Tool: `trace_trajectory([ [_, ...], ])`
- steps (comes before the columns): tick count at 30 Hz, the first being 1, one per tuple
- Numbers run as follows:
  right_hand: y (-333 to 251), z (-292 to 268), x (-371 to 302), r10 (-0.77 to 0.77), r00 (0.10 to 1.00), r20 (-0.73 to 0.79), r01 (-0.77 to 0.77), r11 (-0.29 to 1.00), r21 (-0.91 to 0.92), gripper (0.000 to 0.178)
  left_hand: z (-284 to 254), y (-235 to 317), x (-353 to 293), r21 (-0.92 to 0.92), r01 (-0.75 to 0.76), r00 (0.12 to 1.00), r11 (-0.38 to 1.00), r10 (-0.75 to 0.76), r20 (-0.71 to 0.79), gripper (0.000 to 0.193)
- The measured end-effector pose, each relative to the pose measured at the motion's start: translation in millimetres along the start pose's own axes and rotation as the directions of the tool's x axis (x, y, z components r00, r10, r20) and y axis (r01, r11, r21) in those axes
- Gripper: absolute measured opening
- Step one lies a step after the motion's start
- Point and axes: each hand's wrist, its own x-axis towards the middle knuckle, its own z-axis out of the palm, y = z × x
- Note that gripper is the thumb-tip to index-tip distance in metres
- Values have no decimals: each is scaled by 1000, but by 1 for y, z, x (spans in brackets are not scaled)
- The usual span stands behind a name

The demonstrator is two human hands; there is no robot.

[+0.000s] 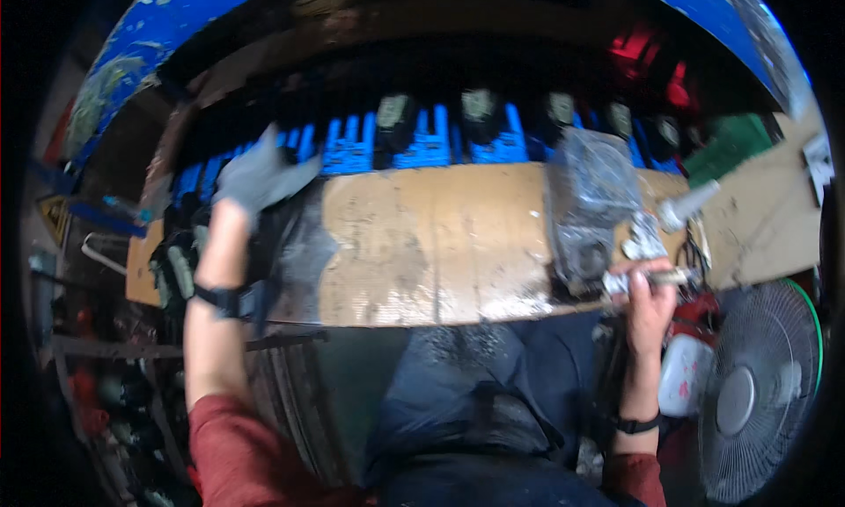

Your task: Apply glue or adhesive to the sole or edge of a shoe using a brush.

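The left hand (264, 177), in a grey glove, reaches over the far left of the bench, thumb spread from the fingers; motion blur smears the fingertips, and I cannot tell whether it has hold of anything. Dark pieces (180, 265) with pale green patches lie beside that forearm, partly hidden by it.

The right hand (650, 300), bare, is closed around a pale stick-like piece (669, 278) above the bench's near right corner. The fingers cover its middle and blur hides what kind of thing it is.

Just left of this hand stands a block in cloudy plastic (594, 177), its contents hard to make out. Beyond the hand lie a white cone-tipped item (691, 206) and dark loops, perhaps scissor handles (695, 253).

Cardboard (440, 243) covers the bench. Along its far edge, blue slats (348, 146) and dark pieces with green tops (480, 111) fade into deep shadow. A fan (757, 393) stands at lower right.
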Motion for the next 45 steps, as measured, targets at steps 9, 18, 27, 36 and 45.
trace_trajectory([
  [9,-2,-4,26,-226,934,277,352,717,-602,13,8,-18,-112,146,-347,884,927,271,382,123],
  [18,-11,-6,25,-235,926,297,368,742,-561,15,-27,3,-143,-141,-112,965,984,141,221,118],
  [27,14,-6,0,-225,974,39,211,824,-525,10,33,81,-195,-661,-481,846,576,108,-522,77],
  [36,10,73,-37,67,984,164,-98,977,190,10,85,73,-258,-518,-666,740,537,383,-553,44],
  [45,0,146,-20,337,878,341,-383,921,76,14,100,64,-268,-603,-602,799,524,384,-463,42],
])
